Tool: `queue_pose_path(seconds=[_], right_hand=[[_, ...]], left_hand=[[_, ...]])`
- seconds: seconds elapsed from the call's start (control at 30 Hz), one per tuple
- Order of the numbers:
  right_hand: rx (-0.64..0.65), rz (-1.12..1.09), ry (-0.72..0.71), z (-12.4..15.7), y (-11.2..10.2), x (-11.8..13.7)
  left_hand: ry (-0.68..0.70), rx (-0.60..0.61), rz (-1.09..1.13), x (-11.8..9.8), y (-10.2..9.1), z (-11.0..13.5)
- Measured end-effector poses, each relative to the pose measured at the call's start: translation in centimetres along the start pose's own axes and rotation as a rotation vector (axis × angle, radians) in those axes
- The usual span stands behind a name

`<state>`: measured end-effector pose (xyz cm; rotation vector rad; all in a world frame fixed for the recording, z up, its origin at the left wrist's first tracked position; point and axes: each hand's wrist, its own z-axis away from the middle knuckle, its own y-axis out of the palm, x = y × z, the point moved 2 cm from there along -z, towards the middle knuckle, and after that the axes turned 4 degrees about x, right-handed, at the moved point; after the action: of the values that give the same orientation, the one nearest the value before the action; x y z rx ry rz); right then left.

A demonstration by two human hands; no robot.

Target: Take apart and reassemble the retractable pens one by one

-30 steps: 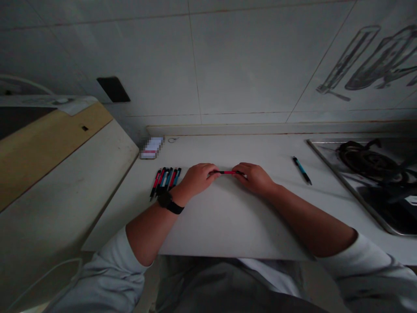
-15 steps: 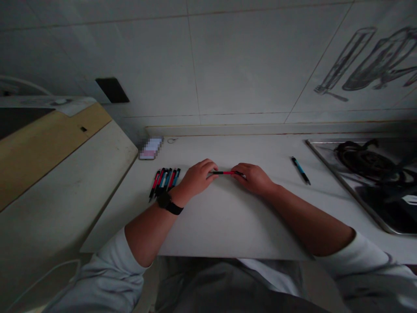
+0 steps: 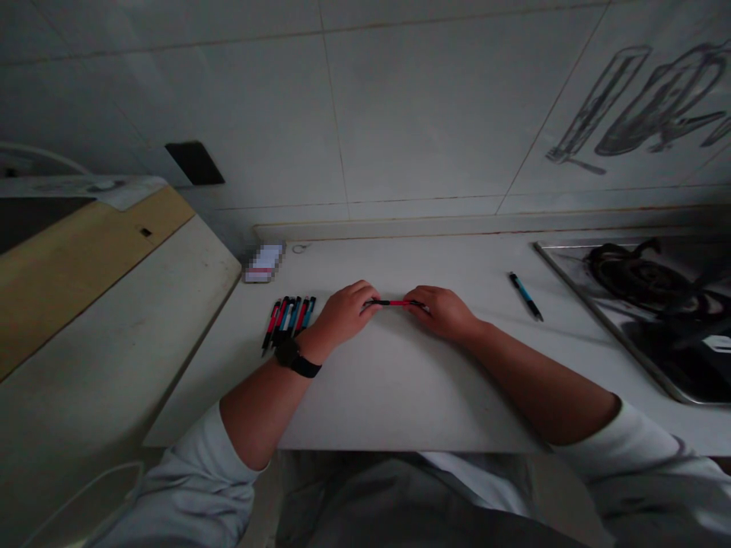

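Between my two hands a red and black pen [image 3: 395,303] lies level, just over the white countertop. My left hand [image 3: 349,308], with a black watch on its wrist, pinches the black end. The fingers of my right hand [image 3: 442,308] are closed around the red end, so that tip is partly hidden. Beside my left wrist lies a group of several red, blue and black pens [image 3: 288,316], partly covered by the wrist. Out to the right of my right hand a single blue and black pen [image 3: 526,296] rests at a slant on the counter.
A gas stove [image 3: 645,281] with a metal rim is set into the counter at the right. At the back left lies a blurred-out phone [image 3: 263,262], near a small ring-shaped item [image 3: 300,248]. A large white cabinet or board [image 3: 126,320] stands along the left.
Both hands keep hold of the red and black pen in nearly the same place. The view has shifted very slightly; the other pens have not moved.
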<state>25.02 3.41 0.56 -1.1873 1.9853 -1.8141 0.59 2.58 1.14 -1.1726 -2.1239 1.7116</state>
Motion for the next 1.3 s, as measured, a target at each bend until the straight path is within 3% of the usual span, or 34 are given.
queue_pose_path(seconds=[0.3, 1.3], right_hand=[[0.001, -0.011, -0.004, 0.01, -0.14, 0.02], [0.019, 0.014, -0.022, 0.03, 0.39, -0.55]], left_hand=[[-0.002, -0.033, 0.028, 0.06, -0.04, 0.04], [0.018, 0.027, 0.033, 0.03, 0.4, -0.02]])
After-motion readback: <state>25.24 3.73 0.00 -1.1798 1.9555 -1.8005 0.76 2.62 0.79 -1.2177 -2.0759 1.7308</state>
